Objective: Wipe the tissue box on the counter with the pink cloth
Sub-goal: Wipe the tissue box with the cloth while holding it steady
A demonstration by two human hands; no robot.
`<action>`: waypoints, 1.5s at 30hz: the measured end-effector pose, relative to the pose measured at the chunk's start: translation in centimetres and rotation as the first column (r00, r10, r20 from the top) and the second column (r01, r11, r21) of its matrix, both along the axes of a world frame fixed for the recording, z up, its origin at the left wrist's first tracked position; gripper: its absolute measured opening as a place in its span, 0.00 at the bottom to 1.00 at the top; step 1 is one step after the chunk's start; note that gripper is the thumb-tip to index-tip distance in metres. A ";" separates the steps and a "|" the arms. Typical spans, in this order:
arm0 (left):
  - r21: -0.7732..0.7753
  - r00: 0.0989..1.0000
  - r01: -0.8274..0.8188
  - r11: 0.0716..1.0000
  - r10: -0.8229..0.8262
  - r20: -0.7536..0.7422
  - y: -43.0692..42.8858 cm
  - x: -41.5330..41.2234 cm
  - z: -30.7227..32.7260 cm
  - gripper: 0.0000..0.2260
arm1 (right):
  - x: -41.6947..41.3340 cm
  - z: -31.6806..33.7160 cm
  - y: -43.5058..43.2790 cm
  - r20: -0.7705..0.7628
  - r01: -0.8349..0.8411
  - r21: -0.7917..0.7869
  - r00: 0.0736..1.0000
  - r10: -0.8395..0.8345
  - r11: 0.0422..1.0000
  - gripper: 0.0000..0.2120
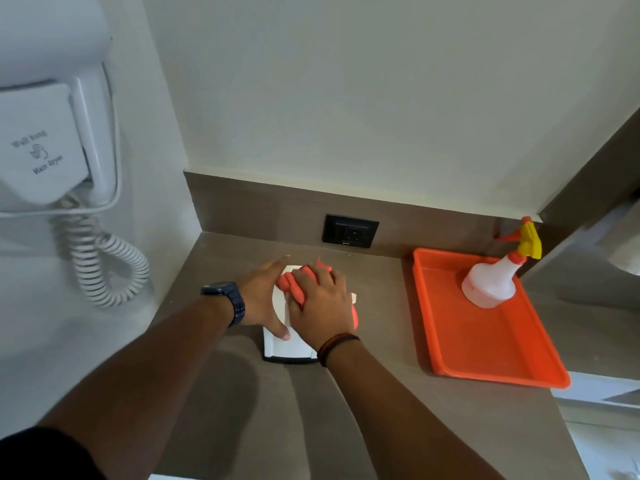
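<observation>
the wipe looks under way: the right hand point(322, 306) presses the bunched pink cloth point(294, 284) onto the top of the tissue box point(289, 346), which sits on the counter point(242, 410) left of the orange tray point(485, 358). the left hand point(265, 296) lies open against the box's left side, steadying it. next, likely sweep the cloth toward the near edge while bracing.

Soft dim light, blurry, warped edges

Setting: you stand at a hotel-style bathroom vanity. Evidence: wall-hung hair dryer point(52, 140) with coiled cord point(104, 261), brown counter point(277, 410) with backsplash, black wall socket point(350, 231), orange tray point(485, 355) carrying a spray bottle point(498, 275).
</observation>
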State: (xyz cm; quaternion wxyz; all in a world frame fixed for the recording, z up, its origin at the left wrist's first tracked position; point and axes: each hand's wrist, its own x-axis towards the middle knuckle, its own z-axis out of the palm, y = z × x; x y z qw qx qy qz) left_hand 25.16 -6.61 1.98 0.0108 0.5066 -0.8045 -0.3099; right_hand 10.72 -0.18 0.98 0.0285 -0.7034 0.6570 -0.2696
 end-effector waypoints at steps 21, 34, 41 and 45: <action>-0.102 0.981 -0.168 0.980 0.176 0.077 1.9 -1.5 0.3 0.52 | -3.1 -0.7 1.0 0.130 -0.083 -0.025 0.988 0.086 0.996 0.11; 0.096 0.743 0.437 0.894 -0.419 0.521 -1.7 -7.2 5.6 0.53 | -8.0 -1.2 3.5 0.625 0.341 0.193 0.680 -0.383 0.920 0.17; -0.150 0.885 -0.133 0.980 0.186 0.426 1.4 -8.2 5.2 0.36 | -9.4 -2.1 4.4 0.711 0.433 0.276 0.508 -0.485 0.858 0.07; -0.065 0.894 -0.248 0.966 0.255 0.370 1.5 -7.9 5.2 0.41 | -8.7 -2.2 4.4 0.787 0.462 0.362 0.314 -0.531 0.810 0.13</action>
